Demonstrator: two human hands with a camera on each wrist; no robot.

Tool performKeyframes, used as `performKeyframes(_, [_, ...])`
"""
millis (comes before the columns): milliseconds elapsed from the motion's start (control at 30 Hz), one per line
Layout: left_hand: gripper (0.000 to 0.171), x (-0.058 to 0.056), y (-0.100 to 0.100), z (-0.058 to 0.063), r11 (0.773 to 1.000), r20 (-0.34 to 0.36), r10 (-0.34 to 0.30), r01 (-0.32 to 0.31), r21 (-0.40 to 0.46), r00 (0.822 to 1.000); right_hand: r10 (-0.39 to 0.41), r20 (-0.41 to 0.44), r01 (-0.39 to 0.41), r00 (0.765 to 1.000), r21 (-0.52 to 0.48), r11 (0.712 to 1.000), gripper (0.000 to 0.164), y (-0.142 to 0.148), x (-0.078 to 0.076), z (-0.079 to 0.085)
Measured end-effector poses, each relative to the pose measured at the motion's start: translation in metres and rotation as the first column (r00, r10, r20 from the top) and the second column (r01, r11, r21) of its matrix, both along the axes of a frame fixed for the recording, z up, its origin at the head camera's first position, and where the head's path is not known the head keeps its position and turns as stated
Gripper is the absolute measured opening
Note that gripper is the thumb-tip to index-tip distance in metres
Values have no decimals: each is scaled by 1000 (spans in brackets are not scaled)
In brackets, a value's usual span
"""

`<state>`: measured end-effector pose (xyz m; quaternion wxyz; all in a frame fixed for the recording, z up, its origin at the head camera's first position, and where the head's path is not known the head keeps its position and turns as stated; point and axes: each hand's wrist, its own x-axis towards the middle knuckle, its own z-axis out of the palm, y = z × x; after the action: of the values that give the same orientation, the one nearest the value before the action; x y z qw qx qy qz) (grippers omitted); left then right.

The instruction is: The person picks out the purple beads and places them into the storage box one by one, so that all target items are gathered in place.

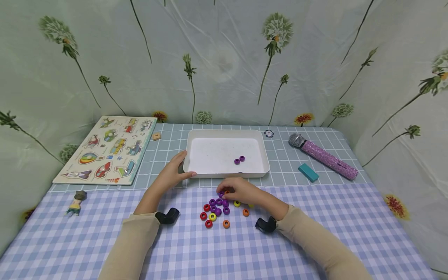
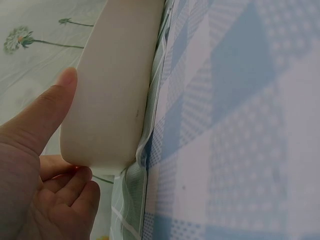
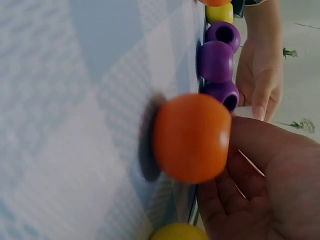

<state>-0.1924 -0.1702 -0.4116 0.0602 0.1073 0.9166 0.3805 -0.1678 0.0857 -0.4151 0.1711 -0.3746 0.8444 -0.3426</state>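
Purple beads (image 1: 219,202), lower centre, want a light pinch: left hand (image 1: 169,175) gripping the white tray (image 1: 224,133), right hand (image 1: 241,190) among them, whether clamped I can't tell!

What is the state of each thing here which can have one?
White tray: upright, holding purple beads.
Loose beads: clustered outside tray.
Left hand: holding the tray's corner.
Right hand: among loose beads, grip unclear.
Puzzle board: pieces in place.
Glittery microphone: lying, power unclear.
Figurine: apparently lying.
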Motion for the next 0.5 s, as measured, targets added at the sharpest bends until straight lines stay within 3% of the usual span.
performKeyframes(100, [97,0,0,0,1000,-1,1,-1,3,1000,-15,9,15,1000,-45,999,20,-1,0,3])
performKeyframes(267, [97,0,0,0,1000,-7,-5,5,8,1000,-71,-7,68,997,-219,973,22,5,-5,15])
performKeyframes(367, [97,0,-1,0,1000,-7,-10,10,8,1000,-142,-44,124,989,-282,951,22,12,-14,23])
performKeyframes(500, [97,0,-1,0,1000,-3,-11,11,7,1000,-260,-23,242,965,-289,926,23,26,-31,30])
